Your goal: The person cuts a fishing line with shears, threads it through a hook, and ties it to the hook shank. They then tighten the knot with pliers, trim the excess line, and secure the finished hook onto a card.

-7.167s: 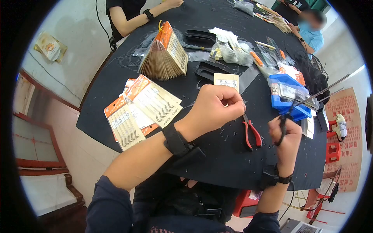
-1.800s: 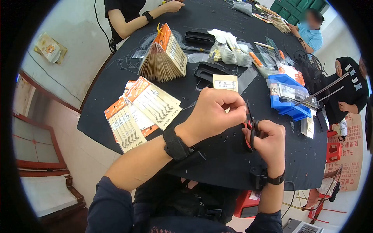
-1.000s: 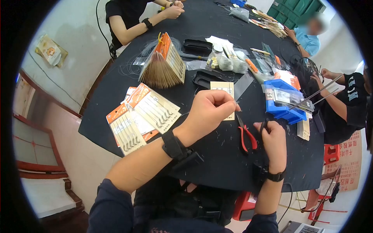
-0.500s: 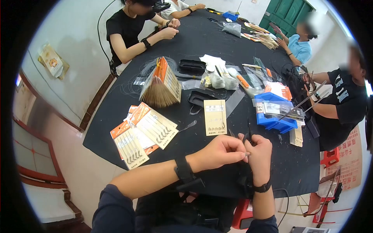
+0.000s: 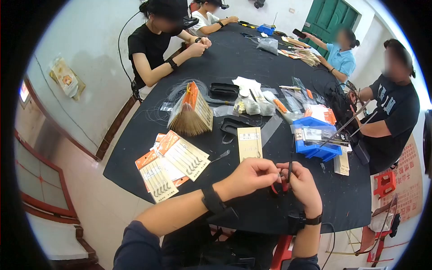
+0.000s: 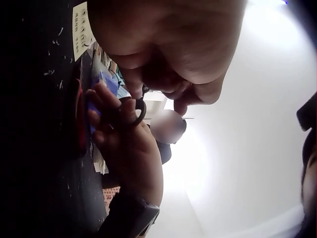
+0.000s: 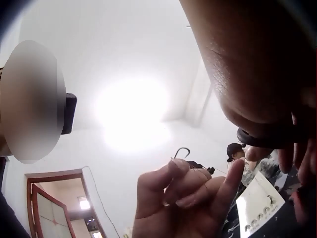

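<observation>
In the head view my left hand [image 5: 252,177] pinches a small fish hook between thumb and forefinger. The hook [image 7: 182,150] shows its dark bend above those fingertips in the right wrist view. My right hand [image 5: 305,185] holds black-handled scissors [image 5: 290,168], close beside the left fingertips. One finger passes through a handle ring of the scissors in the left wrist view. Red-handled pliers [image 5: 275,189] lie on the black table under the hands, partly hidden. Just beyond the left hand lies a beige card [image 5: 249,143] bearing hooks.
Hook-filled orange and beige cards [image 5: 185,157] overlap at left, behind them a fanned card bundle [image 5: 191,119] with clear line. A blue bin [image 5: 317,150] with packets and metal rods stands at right. Black trays [image 5: 224,89] and plastic bags lie farther back. Several people sit around the table [image 5: 234,58].
My head view has tilted up, showing more of the room. The right hand moved off with the scissors, then came back beside the left fingertips. The left hand keeps its pinch.
</observation>
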{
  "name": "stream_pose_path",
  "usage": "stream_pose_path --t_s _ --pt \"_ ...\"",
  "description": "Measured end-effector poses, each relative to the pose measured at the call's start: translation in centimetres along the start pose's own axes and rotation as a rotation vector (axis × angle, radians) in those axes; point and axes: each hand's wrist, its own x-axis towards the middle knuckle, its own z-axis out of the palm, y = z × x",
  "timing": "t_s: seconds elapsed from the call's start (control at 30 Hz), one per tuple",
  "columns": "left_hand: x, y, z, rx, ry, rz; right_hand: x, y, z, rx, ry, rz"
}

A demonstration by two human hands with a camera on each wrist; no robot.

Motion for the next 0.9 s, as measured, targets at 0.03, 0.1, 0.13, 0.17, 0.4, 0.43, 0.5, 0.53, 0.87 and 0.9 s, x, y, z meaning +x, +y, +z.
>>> stream_pose_path --t_s 0.03,0.1,0.13,0.17,0.4,0.43,0.5,0.53,0.87,0.9 --pt "-0.1 0.6 -0.2 0.002 0.055 -0.031 0.0 0.0 0.1 -0.146 0.065 -0.095" --pt "0.2 0.9 -0.3 -0.057 0.144 0.036 0.2 -0.1 0.2 -0.413 0.201 -0.151" --pt "0.2 0.8 -0.3 -0.146 0.172 0.018 0.3 -0.1 0.1 -0.534 0.272 -0.110" --pt "0.3 0.8 -0.3 -0.235 0.198 -0.001 0.4 -0.1 0.0 -0.656 0.344 -0.068" --pt "0.4 0.6 -1.1 -0.357 0.200 -0.033 0.7 2.2 -0.1 -0.730 0.512 -0.120" --pt "0.4 0.6 -1.1 -0.370 0.199 -0.038 0.3 1.7 -0.2 -0.697 0.485 -0.100" --pt "0.3 0.6 -1.0 -0.374 0.214 -0.047 0.1 1.3 -0.3 -0.647 0.445 -0.053" --pt "0.3 0.7 -0.9 -0.377 0.220 -0.052 0.1 1.2 -0.4 -0.630 0.434 -0.028" --pt "0.2 0.4 -0.8 -0.222 0.152 -0.109 0.2 -0.6 0.4 -0.676 0.591 -0.491" --pt "0.1 0.5 -0.7 -0.210 0.148 -0.120 0.0 -1.9 0.4 -0.400 0.394 -0.474"
